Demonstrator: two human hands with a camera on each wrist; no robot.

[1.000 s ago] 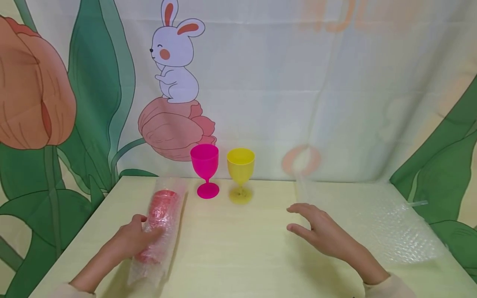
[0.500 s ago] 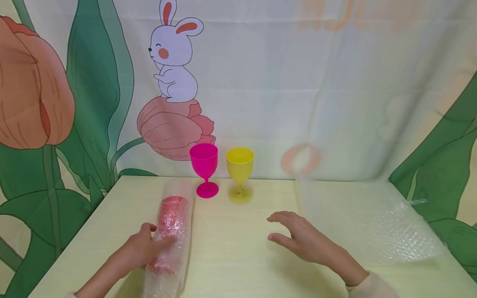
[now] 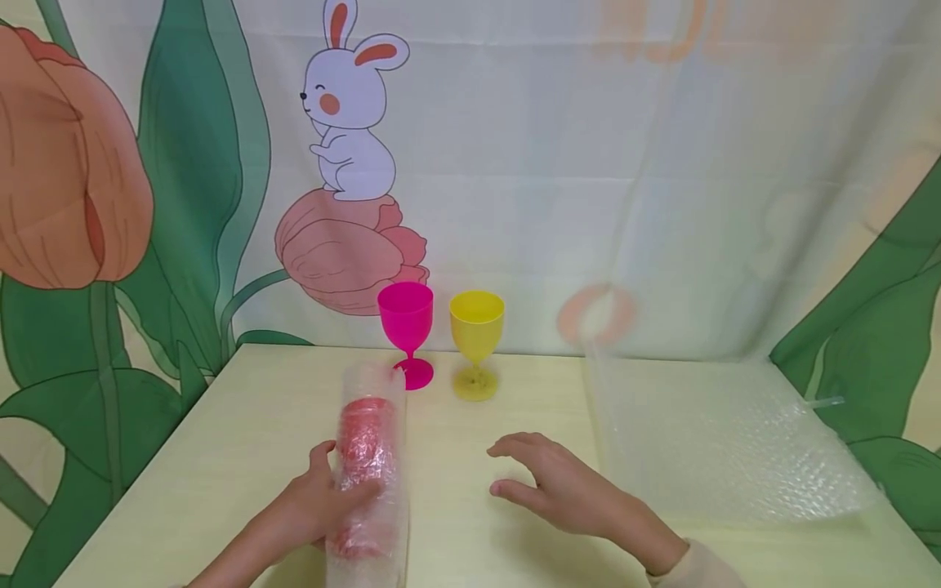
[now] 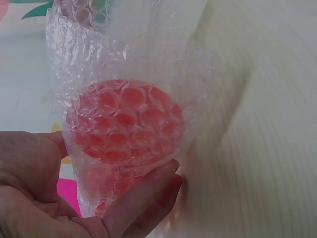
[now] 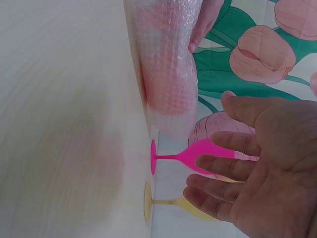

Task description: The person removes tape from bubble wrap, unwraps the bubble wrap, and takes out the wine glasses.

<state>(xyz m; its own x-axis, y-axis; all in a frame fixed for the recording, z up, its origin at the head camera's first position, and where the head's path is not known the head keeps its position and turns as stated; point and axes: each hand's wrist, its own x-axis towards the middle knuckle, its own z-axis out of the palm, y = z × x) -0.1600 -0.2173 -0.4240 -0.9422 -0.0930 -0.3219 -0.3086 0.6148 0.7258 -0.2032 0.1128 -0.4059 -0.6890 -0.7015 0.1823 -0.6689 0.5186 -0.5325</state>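
Observation:
My left hand (image 3: 312,506) grips a roll of bubble wrap with a red goblet (image 3: 366,441) inside, lying lengthwise at the left of the table. In the left wrist view, the goblet's round red base (image 4: 126,121) shows through the bubbles, with thumb and fingers on opposite sides of the bundle. My right hand (image 3: 562,486) hovers over the table to the right of the bundle, fingers apart and holding nothing. The right wrist view shows its relaxed fingers (image 5: 223,166) and palm. The bundle's far end overlaps the foot of a magenta goblet (image 3: 406,314) in the head view.
Beside the magenta goblet a yellow goblet (image 3: 476,327) stands upright near the table's back edge. A flat sheet of bubble wrap (image 3: 735,449) covers the table's right side. Behind the table (image 3: 243,457) hangs a printed cloth (image 3: 515,147) with a rabbit and tulips.
My left hand has moved the wrapped goblet rightward and nearer to me. The right hand has come leftward toward it, still holding nothing. Both standing goblets keep their places.

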